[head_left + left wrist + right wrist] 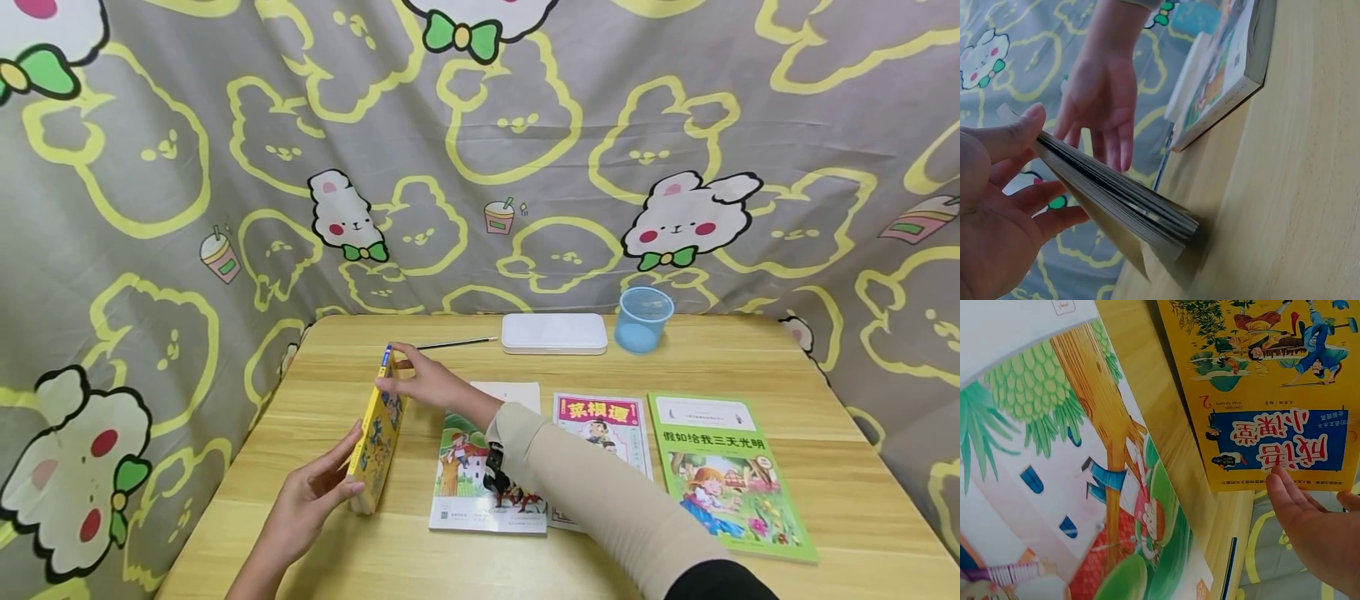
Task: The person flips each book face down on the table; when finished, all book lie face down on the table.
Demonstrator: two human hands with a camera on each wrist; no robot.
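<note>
A yellow book (386,433) stands on edge at the left of the table, its spine upward. My left hand (303,496) grips its near end, thumb on one cover and fingers on the other; the left wrist view shows the page edges (1122,194) slightly fanned. At the far end, my right hand (435,385) holds the top corner between thumb and fingers. In the right wrist view, the fingertips (1277,481) lie at the cover's edge, beside the blue title panel (1272,440). Right of it lies a book with a painted house cover (457,467), partly hidden under my right forearm.
A pink-titled book (600,408) and a green-bordered book (750,467) lie farther right. Along the back are a thin black brush-like stick (453,342), a white case (553,333) and a blue translucent cup (644,321). A patterned grey curtain (420,150) hangs behind the table.
</note>
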